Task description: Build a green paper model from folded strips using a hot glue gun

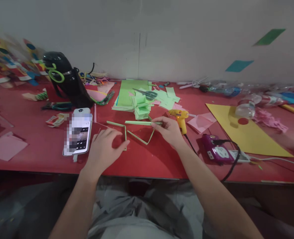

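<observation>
My right hand [168, 131] pinches the right end of a thin, straight pale-green paper stick [139, 122], held level over the red table. Under and beside it lies a bent green paper strip [138, 137], shaped like an open angle. My left hand [106, 144] has its thumb and fingers apart in a loose curve. Its thumb tip is by another bent green strip [125, 132]; whether they touch I cannot tell. Just beyond the hands stands a small folded green paper structure [141, 108], with scissors [149, 94] behind it. A yellow glue gun [180, 119] lies right of my right hand.
A phone [87, 132] lies left of my left hand, near a tilted black bottle [64, 78]. To the right are a purple power adapter [217, 149] with cables, a yellow sheet [256, 139] and plastic bottles [246, 108]. Green paper sheets [128, 89] lie at the back.
</observation>
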Demonstrator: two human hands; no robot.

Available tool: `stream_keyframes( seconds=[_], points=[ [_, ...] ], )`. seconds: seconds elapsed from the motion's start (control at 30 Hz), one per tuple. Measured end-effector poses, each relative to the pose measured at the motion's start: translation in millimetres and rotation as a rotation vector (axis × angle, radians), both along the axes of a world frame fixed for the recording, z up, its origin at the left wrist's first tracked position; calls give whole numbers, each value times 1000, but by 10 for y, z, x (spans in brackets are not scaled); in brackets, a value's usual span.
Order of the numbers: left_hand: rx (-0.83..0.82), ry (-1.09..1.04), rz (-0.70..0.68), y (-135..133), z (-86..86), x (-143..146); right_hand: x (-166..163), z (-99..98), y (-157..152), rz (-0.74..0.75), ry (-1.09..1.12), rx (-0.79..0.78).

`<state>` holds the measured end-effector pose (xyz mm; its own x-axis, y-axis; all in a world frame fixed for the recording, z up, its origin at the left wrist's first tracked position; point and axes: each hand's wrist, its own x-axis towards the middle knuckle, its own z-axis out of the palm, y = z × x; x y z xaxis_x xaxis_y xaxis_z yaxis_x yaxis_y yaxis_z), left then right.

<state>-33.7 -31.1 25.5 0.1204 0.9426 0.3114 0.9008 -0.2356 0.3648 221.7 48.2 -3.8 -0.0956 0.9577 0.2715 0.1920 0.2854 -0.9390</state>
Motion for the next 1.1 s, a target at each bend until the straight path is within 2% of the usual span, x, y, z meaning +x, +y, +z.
stream_keyframes(
  seconds=[0.13, 0.33, 0.5, 0.7, 0.83, 0.97, 1.1],
  points=[
    [-32, 151, 12, -103, -29, 121, -9, -42, 21, 23, -35, -3],
    [-29, 265, 28, -90, -15, 232, 3, -47, 25, -9, 21, -90],
    [-6, 437, -114, -101, 43, 276, 34, -48, 24, 6, -40, -136],
    [-9, 568, -236, -99, 157, 409, 8, 19, -23, 53, -280, 13],
    [-129, 618, -326, -25, 337, 526, 9, 29, -34, 53, -296, 27],
    [-312, 581, -359, 156, 518, 597, 21, 26, -27, 78, -295, 26],
    [-453, 503, -469, 393, 571, 565, 25, 11, -17, 115, -245, -12]
  ],
)
